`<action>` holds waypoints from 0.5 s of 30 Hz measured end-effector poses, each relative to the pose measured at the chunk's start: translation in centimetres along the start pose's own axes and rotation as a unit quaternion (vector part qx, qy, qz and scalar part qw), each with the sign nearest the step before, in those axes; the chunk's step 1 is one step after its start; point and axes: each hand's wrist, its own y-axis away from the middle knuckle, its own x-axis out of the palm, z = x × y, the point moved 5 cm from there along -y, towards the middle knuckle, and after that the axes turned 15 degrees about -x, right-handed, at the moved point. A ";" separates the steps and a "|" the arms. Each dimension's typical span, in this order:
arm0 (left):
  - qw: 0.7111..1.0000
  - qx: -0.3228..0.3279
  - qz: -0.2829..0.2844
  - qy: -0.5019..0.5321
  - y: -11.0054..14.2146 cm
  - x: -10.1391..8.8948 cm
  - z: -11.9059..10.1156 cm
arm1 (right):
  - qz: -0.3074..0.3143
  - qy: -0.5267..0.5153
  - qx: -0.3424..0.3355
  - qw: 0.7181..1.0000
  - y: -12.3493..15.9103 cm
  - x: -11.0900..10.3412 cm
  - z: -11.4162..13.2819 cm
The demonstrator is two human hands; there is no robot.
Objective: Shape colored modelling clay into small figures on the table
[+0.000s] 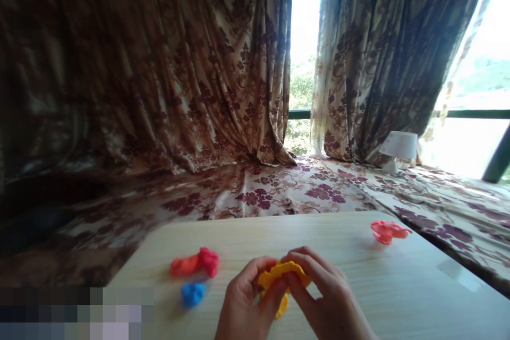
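Observation:
Between my two hands is a piece of yellow modelling clay (pixel 282 272), flattened with an uneven edge, held above the table. My left hand (pixel 247 293) pinches its left side with thumb and fingers. On the other side, my right hand (pixel 322 288) grips the clay, its thumb close to the left thumb. A second yellow lobe (pixel 282 306) shows beneath the thumbs; whether it joins the upper piece is hard to see. Left of my hands lie a blue lump of clay (pixel 193 294), an orange-red roll of clay (pixel 186 264) and a darker red lump (pixel 209 261) touching the roll's end.
A coral-pink clay shape (pixel 388 231) lies near the far right corner of the pale wooden table (pixel 255 234). Beyond the table spreads a flower-patterned cloth (pixel 287 191) with a small white lamp (pixel 399 146) on it. Patterned curtains (pixel 223 74) hang behind, beside bright windows.

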 end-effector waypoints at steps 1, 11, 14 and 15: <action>1.000 0.014 -0.006 -0.016 0.1 -0.1 -0.3 | 0.016 -0.021 0.001 1.000 -0.1 0.1 0.0; 0.928 0.247 -0.163 -0.228 2.0 -1.1 -3.0 | 0.064 -0.006 -0.047 0.997 0.0 0.7 1.1; 0.891 0.298 -0.164 -0.301 2.1 -1.3 -2.8 | 0.059 -0.008 -0.051 0.997 0.2 1.0 1.4; 0.878 0.313 -0.162 -0.325 2.1 -1.4 -2.7 | 0.055 -0.010 -0.052 0.997 0.2 1.0 1.6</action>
